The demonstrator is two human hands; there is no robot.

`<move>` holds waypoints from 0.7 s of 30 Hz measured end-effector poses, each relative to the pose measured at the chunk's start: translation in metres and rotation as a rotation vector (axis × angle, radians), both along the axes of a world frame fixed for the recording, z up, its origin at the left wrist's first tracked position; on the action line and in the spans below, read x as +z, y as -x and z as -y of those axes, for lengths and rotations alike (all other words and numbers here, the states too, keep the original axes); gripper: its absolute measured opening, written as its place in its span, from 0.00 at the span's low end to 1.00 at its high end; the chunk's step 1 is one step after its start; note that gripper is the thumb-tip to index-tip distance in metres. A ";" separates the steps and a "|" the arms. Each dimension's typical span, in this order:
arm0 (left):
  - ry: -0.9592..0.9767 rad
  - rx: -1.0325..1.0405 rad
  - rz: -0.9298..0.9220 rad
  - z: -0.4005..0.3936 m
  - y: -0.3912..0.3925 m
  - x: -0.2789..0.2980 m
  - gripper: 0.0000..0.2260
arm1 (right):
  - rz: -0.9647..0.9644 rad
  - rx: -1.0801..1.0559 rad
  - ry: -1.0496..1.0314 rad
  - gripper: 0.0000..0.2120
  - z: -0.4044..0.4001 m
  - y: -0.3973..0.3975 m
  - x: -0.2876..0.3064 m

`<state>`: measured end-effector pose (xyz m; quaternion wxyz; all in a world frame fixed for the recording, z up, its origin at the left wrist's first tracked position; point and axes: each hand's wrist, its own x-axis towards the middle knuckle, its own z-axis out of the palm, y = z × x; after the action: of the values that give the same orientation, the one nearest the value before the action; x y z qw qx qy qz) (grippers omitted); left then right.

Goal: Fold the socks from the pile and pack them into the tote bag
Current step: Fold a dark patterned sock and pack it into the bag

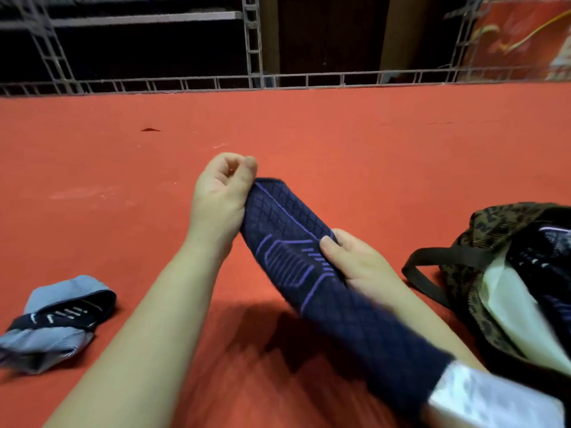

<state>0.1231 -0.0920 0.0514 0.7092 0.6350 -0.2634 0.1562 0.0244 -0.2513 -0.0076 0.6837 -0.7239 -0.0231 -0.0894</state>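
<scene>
Navy sock: a long dark-blue sock with a quilted diamond knit and purple line markings; its cuff end, low at the right, is pale grey-white. It is held above the red surface, slanting from upper centre down to the lower right edge of view, between the two hands.
Left hand: at the sock's upper end, palm turned toward the camera, fingers curled in toward the palm; the sock's edge lies against the heel of the hand and thumb side. Whether the fingers actually pinch the fabric cannot be told.
Right hand: grips the sock at mid-length, thumb pressed on the purple-striped face, the other fingers hidden beneath the fabric.
Grey sock: pale grey-blue with a black band carrying short white dashes, lying crumpled on the surface at the far left, well apart from the hands.
Tote bag: brown patterned fabric with a dark strap, lying open at the right edge, just beside the right forearm; a pale lining shows, and dark socks with white and purple markings lie inside.
Surface: red-orange felt-like covering, spreading to a grey metal lattice frame at the back.
In the way: the slanted navy sock crosses over the right forearm and hides part of it.
</scene>
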 end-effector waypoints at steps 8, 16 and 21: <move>-0.526 0.020 -0.519 -0.003 -0.027 -0.123 0.11 | -0.293 -0.195 0.235 0.28 0.025 -0.011 -0.069; -0.955 0.025 -0.399 -0.010 -0.005 -0.133 0.27 | -0.450 -0.214 0.075 0.23 0.029 -0.010 -0.064; -0.776 -0.089 -0.508 -0.004 -0.005 -0.133 0.49 | -0.442 -0.193 0.212 0.24 0.028 -0.011 -0.067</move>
<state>0.1282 -0.0883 -0.0818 0.4672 0.8597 -0.1472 -0.1452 0.0353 -0.2788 -0.0745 0.5808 -0.7923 0.1868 0.0093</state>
